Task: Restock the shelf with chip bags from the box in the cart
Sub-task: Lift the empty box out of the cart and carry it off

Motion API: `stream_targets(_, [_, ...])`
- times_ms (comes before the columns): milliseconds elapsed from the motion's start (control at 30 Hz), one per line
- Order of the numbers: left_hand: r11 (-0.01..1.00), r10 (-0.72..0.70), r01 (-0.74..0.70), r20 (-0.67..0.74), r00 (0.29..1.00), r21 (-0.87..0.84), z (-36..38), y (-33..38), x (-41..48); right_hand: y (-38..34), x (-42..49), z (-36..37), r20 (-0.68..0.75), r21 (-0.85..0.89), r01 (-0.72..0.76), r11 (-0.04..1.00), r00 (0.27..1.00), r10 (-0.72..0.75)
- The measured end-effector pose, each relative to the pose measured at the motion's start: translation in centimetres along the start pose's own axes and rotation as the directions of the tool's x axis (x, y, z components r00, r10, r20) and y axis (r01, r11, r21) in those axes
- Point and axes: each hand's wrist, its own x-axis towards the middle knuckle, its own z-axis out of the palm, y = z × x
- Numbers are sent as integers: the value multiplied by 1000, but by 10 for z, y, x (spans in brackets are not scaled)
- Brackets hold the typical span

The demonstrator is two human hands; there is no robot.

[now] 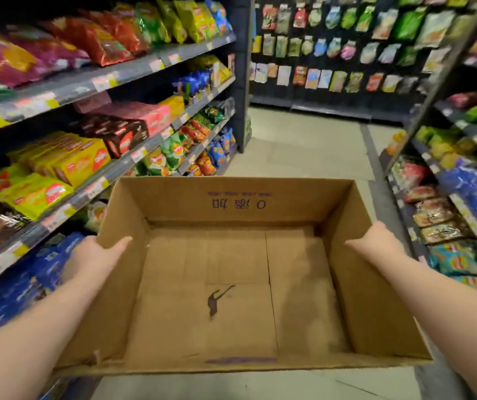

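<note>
Open brown cardboard box (231, 203), level, beside shelf (150, 143) of chip bags (173, 151)

Single wide-angle view from head height, facing forward and down along a shop aisle (303, 145); very near the cardboard box (231, 269) filling lower centre, shelves (133, 75) close along the left edge, pegboard display (332, 96) far off at upper right

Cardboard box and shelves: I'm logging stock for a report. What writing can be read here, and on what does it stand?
"0 添加": purple, upside down, on the far inner wall of the cardboard box.
Too blurred to read: the smaller purple line above it.
Smeared, unreadable: the purple print on the box's near edge.
Blurred: the price tags on the shelf edges.
Blurred: logos on the yellow cartons and chip bags.
</note>
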Motion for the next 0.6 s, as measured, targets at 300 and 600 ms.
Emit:
stream_targets(300, [993,91,-94,50,995,66,88,100,93,-6,111,11,-23,2,-121,993,992,121])
stream_targets(600, [990,76,-88,112,991,106,195,191,168,-20,252,37,77,-7,-199,980,977,199])
